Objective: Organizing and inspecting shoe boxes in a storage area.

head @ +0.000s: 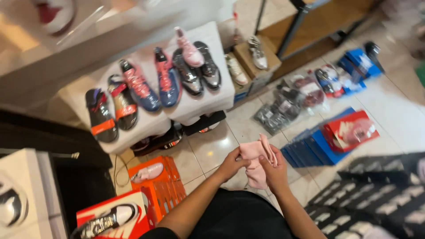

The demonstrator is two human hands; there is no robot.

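- Far left, lower corner: a white box [20,194] with a dark shoe on it, partly cut off by the frame edge.
- Lower left: two orange boxes [152,177], each with one shoe on top, a black-and-white shoe [106,220] on the nearer, a pink shoe [148,172] on the farther.
- Upper left to centre: two white stands [195,104] carry seven shoes that I can count: two black-and-orange, two blue with pink laces, two dark glossy ones and one pink lying across them. More dark shoes sit under the stands, number unclear.
- Centre, low in the frame: the left hand [231,164] pinches the left edge of a pink cloth [256,161], fingers curled shut on it.
- The right hand [275,170] grips the same cloth from the right, thumb and fingers closed over its folds. The cloth hangs bunched between the two hands, above the tiled floor [212,146].
- As I judge it, the cloth is only part folded or gathered: its lower end dangles loose, so the handling is under way, not done.
- Upper centre: two pale shoes [248,62] rest on brown boxes.
- Right of centre: about four bagged items [287,104] lie on the floor.
- Right: a row of blue boxes [310,148] with one red box [349,130] atop; count of blue ones unclear.
- Lower right: black boxes [380,194], blurred, too many to count.
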